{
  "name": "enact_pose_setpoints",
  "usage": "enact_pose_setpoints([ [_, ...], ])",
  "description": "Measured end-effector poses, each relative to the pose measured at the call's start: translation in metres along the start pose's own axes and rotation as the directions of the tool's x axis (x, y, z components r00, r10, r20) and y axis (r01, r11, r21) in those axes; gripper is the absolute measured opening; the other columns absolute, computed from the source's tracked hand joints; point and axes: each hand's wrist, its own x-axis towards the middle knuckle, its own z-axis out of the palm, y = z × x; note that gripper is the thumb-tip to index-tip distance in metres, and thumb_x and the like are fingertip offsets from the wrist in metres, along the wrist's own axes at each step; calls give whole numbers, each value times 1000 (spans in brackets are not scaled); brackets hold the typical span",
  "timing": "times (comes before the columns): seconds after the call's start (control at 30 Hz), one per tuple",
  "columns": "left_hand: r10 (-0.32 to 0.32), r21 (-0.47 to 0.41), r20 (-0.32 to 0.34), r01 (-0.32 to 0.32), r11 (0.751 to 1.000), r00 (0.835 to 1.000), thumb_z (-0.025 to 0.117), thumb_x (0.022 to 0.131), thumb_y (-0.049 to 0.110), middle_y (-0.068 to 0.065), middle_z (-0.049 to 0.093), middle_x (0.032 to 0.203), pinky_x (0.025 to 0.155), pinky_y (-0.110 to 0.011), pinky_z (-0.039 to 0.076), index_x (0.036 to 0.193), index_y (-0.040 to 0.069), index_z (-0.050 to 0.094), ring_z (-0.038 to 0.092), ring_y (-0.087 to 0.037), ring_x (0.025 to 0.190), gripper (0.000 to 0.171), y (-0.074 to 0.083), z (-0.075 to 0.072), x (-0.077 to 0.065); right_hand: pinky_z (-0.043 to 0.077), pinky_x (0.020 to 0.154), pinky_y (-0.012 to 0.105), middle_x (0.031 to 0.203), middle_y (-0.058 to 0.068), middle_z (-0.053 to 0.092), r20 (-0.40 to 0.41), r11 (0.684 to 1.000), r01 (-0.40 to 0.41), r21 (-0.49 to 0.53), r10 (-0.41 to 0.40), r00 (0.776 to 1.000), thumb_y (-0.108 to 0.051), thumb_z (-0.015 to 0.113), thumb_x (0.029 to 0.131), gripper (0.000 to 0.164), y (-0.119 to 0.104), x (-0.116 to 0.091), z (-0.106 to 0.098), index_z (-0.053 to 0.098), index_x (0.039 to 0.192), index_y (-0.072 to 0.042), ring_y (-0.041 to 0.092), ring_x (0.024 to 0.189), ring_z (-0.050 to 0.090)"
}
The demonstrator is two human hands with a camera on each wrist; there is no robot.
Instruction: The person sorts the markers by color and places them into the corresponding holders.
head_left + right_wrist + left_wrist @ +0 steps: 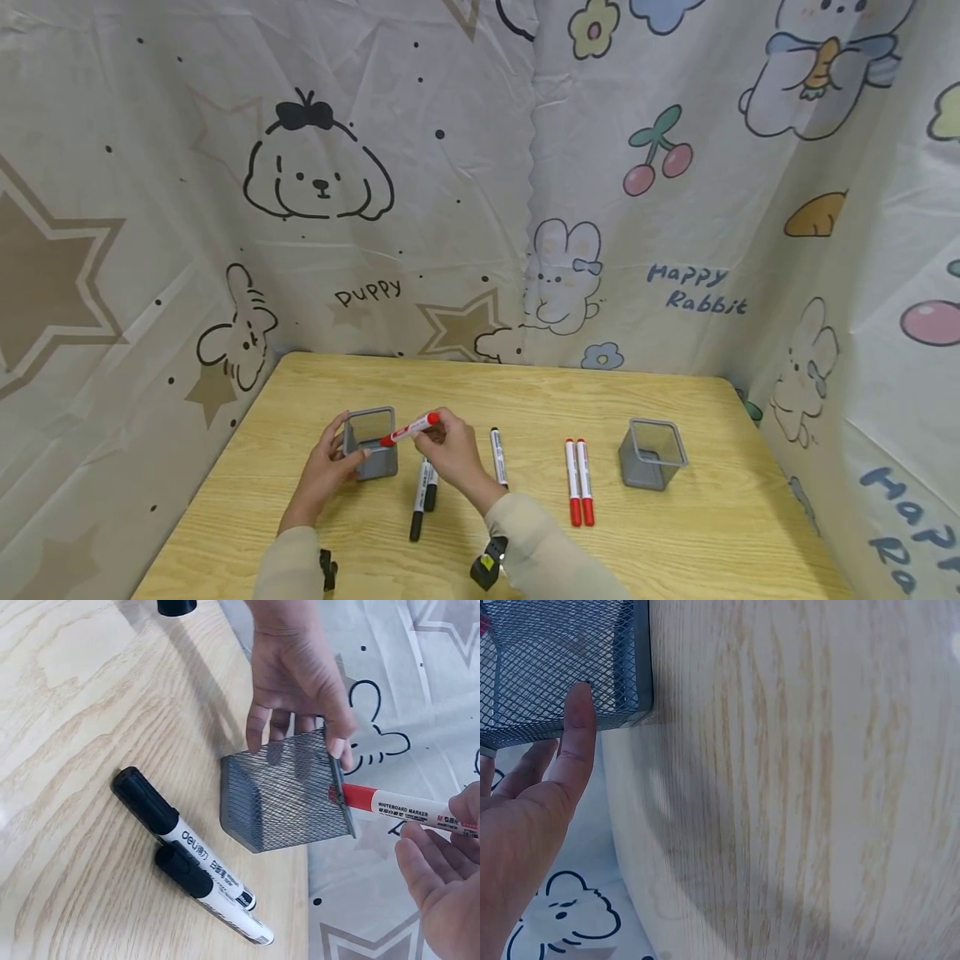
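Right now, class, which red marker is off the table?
The red marker pinched by the right hand; the other two red markers lie side by side on the table.

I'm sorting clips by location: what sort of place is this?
Probably a screened-off tabletop workspace, though the wider room isn't shown: cartoon-printed fabric hangs behind and beside a wooden table, where someone holds a whiteboard marker and a mesh container.
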Motion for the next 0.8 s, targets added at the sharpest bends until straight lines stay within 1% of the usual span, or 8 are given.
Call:
enact_pose_setpoints([
  [0.07, 5, 4, -2, -5, 1000, 1000, 66, 86, 12, -18, 27, 147, 79, -47, 48, 149, 28, 18, 46, -33, 114, 80, 0, -1, 0, 50, 62, 21, 84, 8, 68, 19, 999, 30, -35, -29, 999, -3, 66, 84, 10, 3, 1, 3, 63, 93, -1, 11, 72, 63],
  [0.13, 9, 7, -2, -9, 1000, 1000, 66, 86, 11, -18, 27, 147, 77, -45, 49, 149, 27, 18, 47, -31, 113, 80, -1, -1, 0, 49, 60, 19, 82, 6, 68, 46, 993, 82, -82, -78, 996, -4, 66, 85, 10, 5, 3, 5, 63, 94, -2, 8, 70, 62],
  [0.23, 15, 11, -4, -15, 1000, 1000, 66, 86, 10, -18, 29, 146, 76, -44, 49, 149, 27, 18, 49, -28, 110, 80, -1, -1, 1, 47, 58, 16, 80, 5, 67, 106, 976, 157, -153, -142, 984, -5, 65, 86, 10, 8, 6, 8, 63, 96, -2, 6, 67, 60],
  [0.3, 17, 10, -5, -17, 1000, 1000, 66, 86, 9, -19, 29, 146, 75, -44, 49, 149, 26, 18, 50, -27, 109, 80, -1, -1, 1, 46, 57, 15, 81, 4, 66, 148, 960, 193, -202, -165, 975, -7, 64, 87, 12, 9, 8, 9, 62, 97, -2, 4, 67, 59],
  [0.43, 4, -9, -2, -5, 1000, 1000, 65, 86, 10, -18, 27, 147, 79, -46, 48, 149, 28, 18, 47, -31, 113, 81, -2, -1, 2, 46, 58, 13, 84, 2, 66, 217, 947, 194, -258, -139, 966, -9, 63, 88, 14, 9, 12, 13, 62, 100, -2, 2, 69, 59],
  [0.57, -3, -8, -5, 3, 1000, 1000, 65, 86, 9, -18, 27, 147, 79, -46, 48, 149, 28, 18, 47, -31, 113, 80, -2, -1, 1, 45, 59, 12, 87, 1, 67, 265, 920, 205, -333, -117, 957, -11, 63, 88, 15, 10, 16, 16, 63, 101, -3, 2, 71, 59],
  [0.67, -2, -6, -6, 2, 1000, 1000, 65, 86, 9, -17, 29, 146, 79, -45, 48, 148, 29, 18, 48, -30, 112, 80, -1, -1, 0, 44, 59, 12, 86, 0, 67, 284, 895, 228, -383, -121, 951, -13, 64, 88, 14, 10, 18, 18, 64, 99, -4, 1, 71, 59],
  [0.8, -5, -6, -1, 5, 1000, 1000, 65, 87, 11, -17, 28, 147, 79, -45, 48, 148, 30, 18, 46, -30, 114, 80, 0, -1, 0, 43, 57, 11, 80, -1, 66, 282, 885, 226, -408, -114, 953, -13, 65, 87, 10, 12, 21, 23, 64, 93, -6, 0, 67, 58],
])
